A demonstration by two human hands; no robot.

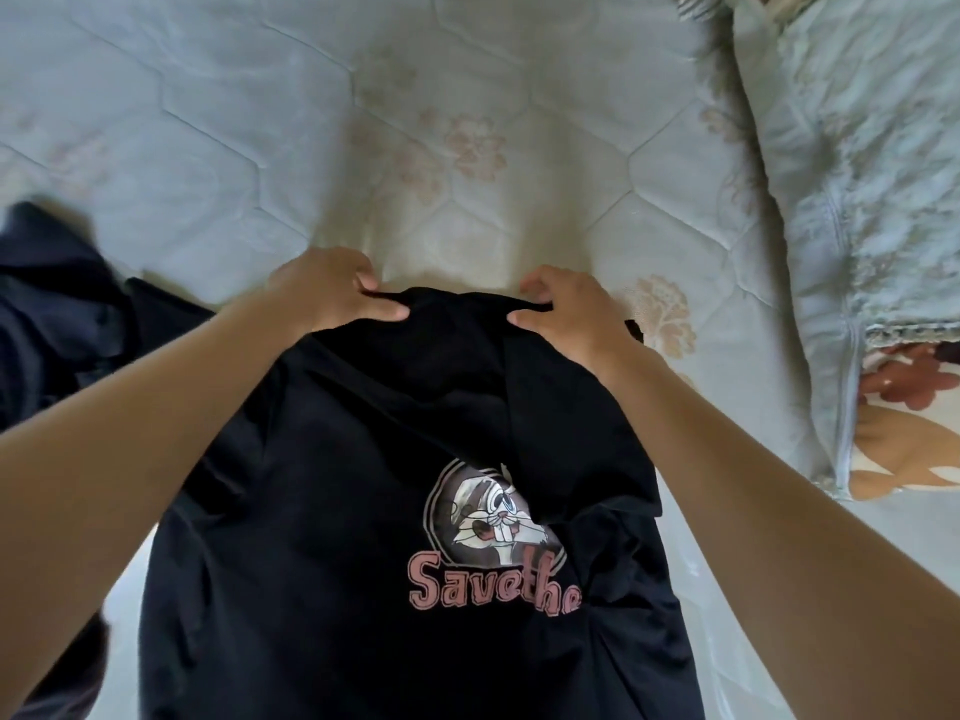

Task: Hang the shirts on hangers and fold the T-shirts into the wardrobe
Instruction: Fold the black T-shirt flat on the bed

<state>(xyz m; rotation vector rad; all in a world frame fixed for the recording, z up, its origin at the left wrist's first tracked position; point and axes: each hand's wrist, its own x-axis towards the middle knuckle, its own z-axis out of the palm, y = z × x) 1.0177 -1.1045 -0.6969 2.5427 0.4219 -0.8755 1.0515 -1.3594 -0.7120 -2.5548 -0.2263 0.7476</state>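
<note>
Both hands pinch the far edge of a black T-shirt (363, 459), thumbs on top of the cloth and fingers curled under its rim. The left hand (332, 293) grips the edge at the left, its thumb lying flat across the fabric; the right hand (566, 317) grips it at the right, thumb likewise pressed on top. A short stretch of the edge runs taut between the two hands.

From that held edge the T-shirt spreads toward the near side, filling the middle of the view between the two bare forearms. Its print faces up: a cartoon rabbit in a round badge (493, 517), with pink lettering below that reads "Savethe" before a fold on the right covers the rest. The right side of the garment is doubled over onto itself, and that fold crosses the edge of the badge.

The T-shirt lies over a pale quilted mattress (467, 122) with hexagonal stitching and faded floral patches. To the left, near the left forearm, sits a heap of dark navy clothing (57, 304), touching or just beside the T-shirt's left edge; which garments it holds cannot be told. On the right lies a light blue pillow (852, 200), and a floral-patterned cloth in orange and brown (914, 428) shows at its near end.
</note>
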